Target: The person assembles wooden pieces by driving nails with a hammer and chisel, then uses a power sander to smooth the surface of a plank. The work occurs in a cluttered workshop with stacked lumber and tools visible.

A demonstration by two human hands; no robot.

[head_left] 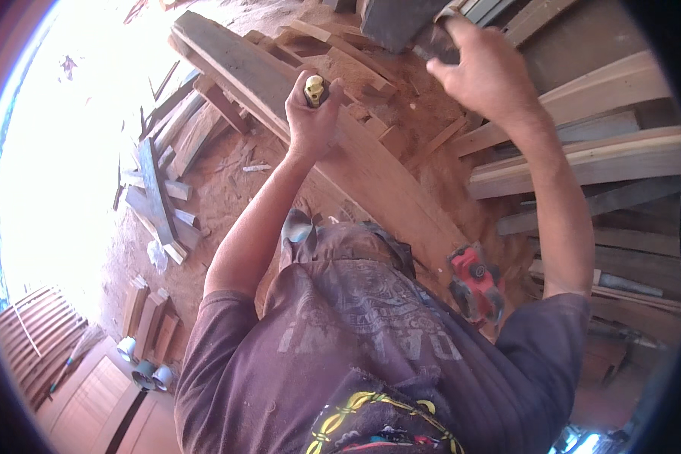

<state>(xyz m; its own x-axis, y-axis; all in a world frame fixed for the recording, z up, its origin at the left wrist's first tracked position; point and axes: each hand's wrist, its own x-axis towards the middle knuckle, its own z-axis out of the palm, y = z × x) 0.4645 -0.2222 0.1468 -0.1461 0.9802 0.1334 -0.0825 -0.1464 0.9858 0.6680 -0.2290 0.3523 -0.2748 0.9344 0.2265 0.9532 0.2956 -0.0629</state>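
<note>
While a yellow-and-black tool (315, 89) was gripped over the far half of the long wooden beam (401, 185) by the clenched left hand (310, 127), the right hand (493, 79) was held out to the right of the beam, near a dark panel (392, 24). Whether anything was grasped by the right hand could not be determined. A red power tool (477, 281) was positioned at the beam's near end. Offcuts (157, 193) were scattered left of the beam; planks (583, 163) were stacked to its right.
</note>
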